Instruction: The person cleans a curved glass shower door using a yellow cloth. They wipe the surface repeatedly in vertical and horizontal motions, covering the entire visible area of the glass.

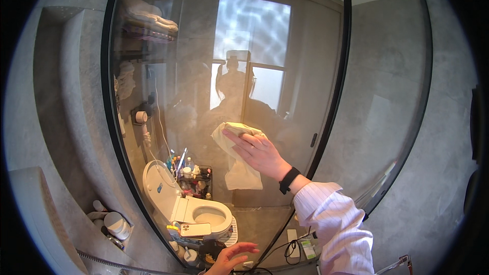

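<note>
My right hand (256, 152) presses a pale yellow cloth (244, 177) against a glass shower panel (191, 95) with a black frame. The cloth is bunched under the fingers, and its loose end hangs below the palm. A black band (289, 180) circles that wrist, above a striped sleeve. Low in the view, my left hand (235, 256) has its fingers apart and holds nothing. It is in front of the lower part of the glass. The panel looks hazy and reflects a window and a person's dark outline.
Through the glass appear a toilet (210, 214) with its lid up, a phone (195, 229), a rack of toiletries (200, 183) and folded towels (149, 15). A wall niche holds a white tub (116, 225) at lower left. Black cables (293, 252) lie at lower right.
</note>
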`<state>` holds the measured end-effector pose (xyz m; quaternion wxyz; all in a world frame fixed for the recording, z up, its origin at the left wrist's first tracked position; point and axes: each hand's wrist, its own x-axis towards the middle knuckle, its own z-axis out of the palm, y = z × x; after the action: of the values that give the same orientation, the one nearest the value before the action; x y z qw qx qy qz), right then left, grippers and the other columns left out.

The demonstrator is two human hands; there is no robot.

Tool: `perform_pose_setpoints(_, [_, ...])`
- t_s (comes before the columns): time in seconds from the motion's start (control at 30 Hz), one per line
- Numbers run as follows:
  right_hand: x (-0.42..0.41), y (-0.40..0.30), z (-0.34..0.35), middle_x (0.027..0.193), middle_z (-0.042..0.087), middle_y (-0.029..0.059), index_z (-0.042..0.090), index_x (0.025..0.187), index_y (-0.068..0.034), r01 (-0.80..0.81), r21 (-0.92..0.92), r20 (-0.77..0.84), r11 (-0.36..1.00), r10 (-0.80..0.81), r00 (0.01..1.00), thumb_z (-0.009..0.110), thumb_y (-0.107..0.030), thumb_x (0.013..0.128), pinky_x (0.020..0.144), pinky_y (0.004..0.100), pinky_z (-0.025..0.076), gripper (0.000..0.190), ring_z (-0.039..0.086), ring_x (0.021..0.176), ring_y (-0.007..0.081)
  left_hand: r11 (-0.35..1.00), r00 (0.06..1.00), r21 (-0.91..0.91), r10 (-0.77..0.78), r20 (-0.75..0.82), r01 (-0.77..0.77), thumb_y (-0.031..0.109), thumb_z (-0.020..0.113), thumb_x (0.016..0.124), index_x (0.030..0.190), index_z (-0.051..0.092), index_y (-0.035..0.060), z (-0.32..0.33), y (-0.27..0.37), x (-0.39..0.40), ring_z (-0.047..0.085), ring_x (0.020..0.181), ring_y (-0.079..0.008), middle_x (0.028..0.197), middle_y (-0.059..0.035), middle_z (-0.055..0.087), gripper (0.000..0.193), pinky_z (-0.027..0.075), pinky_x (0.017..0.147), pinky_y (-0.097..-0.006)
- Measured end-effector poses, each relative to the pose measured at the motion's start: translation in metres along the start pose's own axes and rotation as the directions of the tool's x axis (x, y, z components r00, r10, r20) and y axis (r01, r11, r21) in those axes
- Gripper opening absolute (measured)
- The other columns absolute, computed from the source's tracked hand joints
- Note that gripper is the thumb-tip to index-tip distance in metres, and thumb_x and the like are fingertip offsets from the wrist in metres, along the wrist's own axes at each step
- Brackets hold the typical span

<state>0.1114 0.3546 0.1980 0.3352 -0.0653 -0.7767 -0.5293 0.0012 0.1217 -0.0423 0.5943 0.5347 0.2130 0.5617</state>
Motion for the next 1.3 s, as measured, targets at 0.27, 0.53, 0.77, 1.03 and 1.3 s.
perform_pose_setpoints(0.27, [0.023, 0.091, -0.025, 0.130, 0.059, 0.0106, 0.064, 0.119, -0.004, -0.085, 0.140, -0.054, 0.986, 0.093, 0.994, 0.064, -0.008, 0.089, 0.097, 0.0380, 0.052, 0.030, 0.059, 0.115, 0.0300, 0.998, 0.999, 0.068, -0.011, -0.033, 0.014, 0.004, 0.061, 0.096, 0.133, 0.059, -0.0005, -0.004, 0.010, -0.004, 0.062, 0.117, -0.0195, 0.122, -0.0086, 0.067, 0.037, 0.045, 0.103, -0.0328])
perform_pose_setpoints(0.53, [0.039, 0.095, -0.028, 0.114, 0.054, 0.0193, 0.061, 0.109, 0.003, -0.607, 0.214, -0.210, 0.765, 0.643, 0.736, 0.060, 0.010, 0.074, 0.090, 0.0468, 0.050, 0.035, 0.054, 0.108, 0.0396, 0.998, 0.999, -0.066, 0.003, -0.047, -0.006, 0.004, 0.061, 0.096, 0.134, 0.058, -0.0003, -0.019, 0.011, -0.013, 0.061, 0.121, -0.0208, 0.126, -0.0085, 0.065, 0.038, 0.044, 0.105, -0.0320])
perform_pose_setpoints(0.77, [-0.017, 0.060, -0.046, 0.119, 0.058, 0.0137, 0.064, 0.118, 0.000, 0.124, 0.171, 0.140, 0.977, -0.149, 0.979, 0.065, -0.004, 0.081, 0.101, 0.0383, 0.051, 0.037, 0.056, 0.116, 0.0324, 0.990, 0.994, -0.133, -0.064, -0.087, 0.052, 0.006, 0.063, 0.097, 0.131, 0.062, 0.0008, -0.026, 0.012, -0.015, 0.062, 0.116, -0.0185, 0.123, -0.0068, 0.067, 0.034, 0.047, 0.102, -0.0316])
perform_pose_setpoints(1.03, [0.042, 0.200, -0.081, 0.115, 0.054, 0.0159, 0.065, 0.118, 0.000, -0.679, -0.074, -0.271, 0.730, 0.641, 0.718, 0.063, 0.009, 0.079, 0.094, 0.0424, 0.049, 0.040, 0.052, 0.112, 0.0364, 0.999, 0.994, -0.004, -0.046, -0.102, 0.045, 0.008, 0.066, 0.096, 0.131, 0.062, 0.0031, -0.051, -0.020, -0.014, 0.063, 0.110, -0.0167, 0.119, -0.0065, 0.068, 0.036, 0.050, 0.096, -0.0317])
perform_pose_setpoints(1.3, [0.048, 0.218, -0.078, 0.116, 0.056, 0.0179, 0.051, 0.134, 0.000, -0.654, -0.231, -0.278, 0.720, 0.595, 0.754, 0.058, -0.001, 0.089, 0.085, 0.0432, 0.052, 0.045, 0.058, 0.105, 0.0364, 0.995, 0.994, 0.081, -0.049, -0.094, 0.056, 0.010, 0.067, 0.096, 0.130, 0.062, 0.0032, -0.058, -0.010, -0.016, 0.063, 0.110, -0.0166, 0.118, -0.0066, 0.068, 0.035, 0.050, 0.096, -0.0317])
